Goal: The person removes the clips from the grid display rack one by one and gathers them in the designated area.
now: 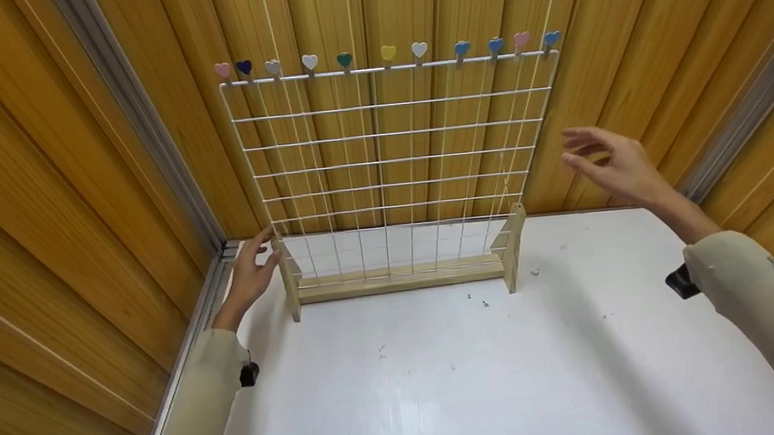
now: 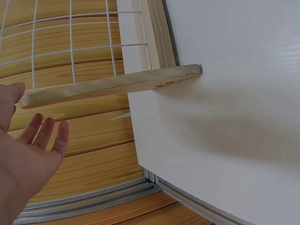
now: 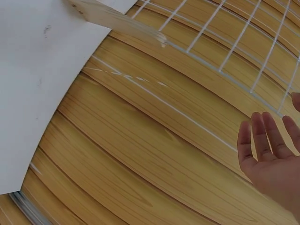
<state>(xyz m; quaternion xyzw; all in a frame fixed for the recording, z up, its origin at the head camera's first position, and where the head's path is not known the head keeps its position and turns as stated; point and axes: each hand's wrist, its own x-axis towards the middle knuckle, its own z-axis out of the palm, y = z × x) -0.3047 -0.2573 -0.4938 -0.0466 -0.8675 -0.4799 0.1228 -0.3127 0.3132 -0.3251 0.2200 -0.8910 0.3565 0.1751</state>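
A white wire grid rack (image 1: pixel 378 135) stands upright in a light wooden base (image 1: pixel 400 284) on a white table. Along its top wire sit several heart-topped clips in pink, navy, grey, white, green, yellow and blue, among them a yellow heart clip (image 1: pixel 388 53). My left hand (image 1: pixel 252 273) is at the top of the left wooden leg (image 2: pixel 117 84), thumb close by it and fingers loosely bent; contact is hard to tell. To the right of the grid, apart from it, my right hand (image 1: pixel 615 161) hangs in the air, fingers relaxed, holding nothing.
Wood-patterned panels (image 1: pixel 623 28) rise behind and on both sides of the white table (image 1: pixel 408 384). Grey metal strips (image 1: pixel 146 112) run along the corners. Small dark marks dot the tabletop. Each forearm wears a black device (image 1: pixel 681 283).
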